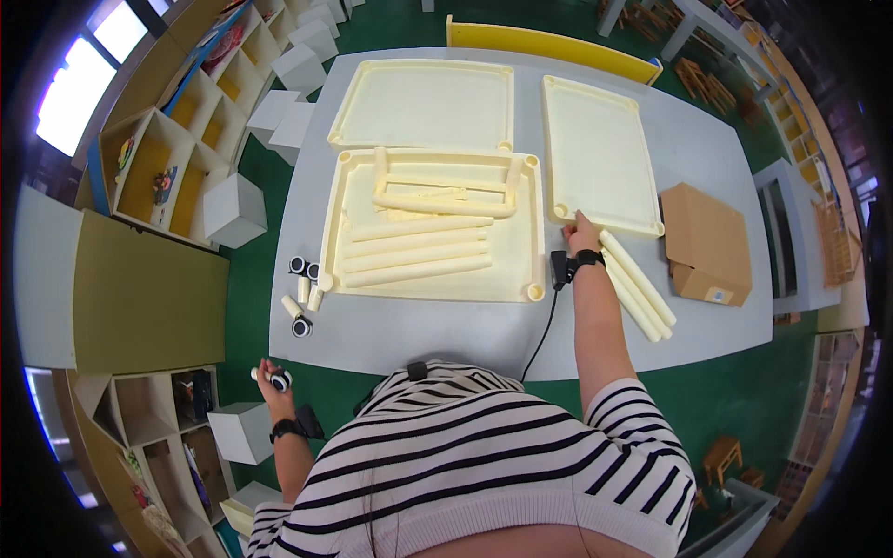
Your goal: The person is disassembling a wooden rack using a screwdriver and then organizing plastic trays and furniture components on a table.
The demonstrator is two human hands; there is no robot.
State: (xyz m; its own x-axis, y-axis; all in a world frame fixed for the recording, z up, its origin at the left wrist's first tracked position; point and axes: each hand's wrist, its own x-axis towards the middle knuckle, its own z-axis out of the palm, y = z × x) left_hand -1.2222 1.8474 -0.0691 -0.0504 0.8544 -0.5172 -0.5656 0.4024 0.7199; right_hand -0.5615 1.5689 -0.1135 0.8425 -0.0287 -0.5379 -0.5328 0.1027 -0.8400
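The right hand (581,232) reaches out over the grey table (409,335) and rests on the near corner of a cream plastic panel (595,153) lying flat on the right side; its fingers lie on the panel's rim, but how far they curl cannot be told from here. Just beside that wrist, 3 cream tubes (640,288) lie side by side, slanting toward the table's near right edge. A brown cardboard box (707,244) sits further right.

The left hand (272,379) hangs below the table's near edge, off to the left, closed around a small caster wheel (278,380) — a black wheel on a short cream stem.

At the table's middle, a second cream panel (526,223) lies upturned like a tray, holding several long cream tubes (417,251) in a row and a bent frame piece above them. A third panel (423,102) lies behind it. More caster wheels (302,298) — black with cream stems — are scattered just left of the middle panel. Open wooden shelves (167,158) with white cubes line the green floor on the left.
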